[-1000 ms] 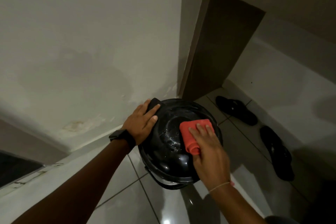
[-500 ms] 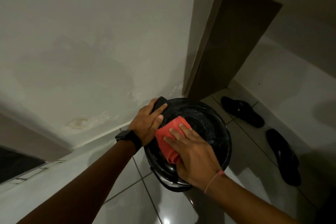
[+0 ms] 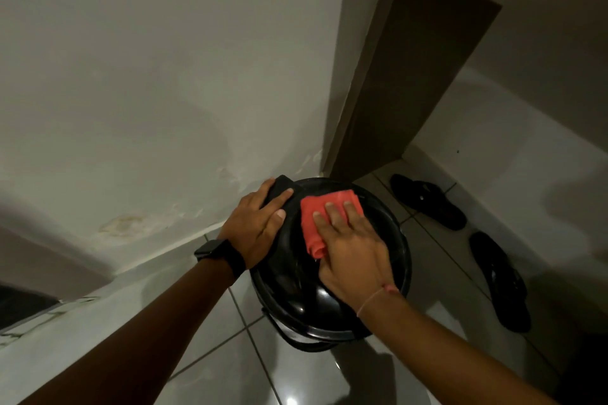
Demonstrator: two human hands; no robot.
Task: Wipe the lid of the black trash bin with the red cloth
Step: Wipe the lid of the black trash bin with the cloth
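The black trash bin stands on the tiled floor in the corner by the white wall, its glossy round lid [image 3: 296,286] facing up. A folded red cloth [image 3: 320,214] lies on the far part of the lid. My right hand [image 3: 352,250] presses flat on the cloth, fingers spread over it. My left hand [image 3: 260,223], with a black watch on the wrist, grips the lid's black hinge tab at the far left rim and steadies the bin.
Two black sandals [image 3: 427,200] [image 3: 500,279] lie on the floor to the right, along the white wall. A brown door frame [image 3: 404,85] rises just behind the bin. A low white ledge [image 3: 65,332] runs along the left.
My right hand has slid the red cloth from the lid's left side up toward its far middle, after first crossing from the right. The left hand keeps its grip.
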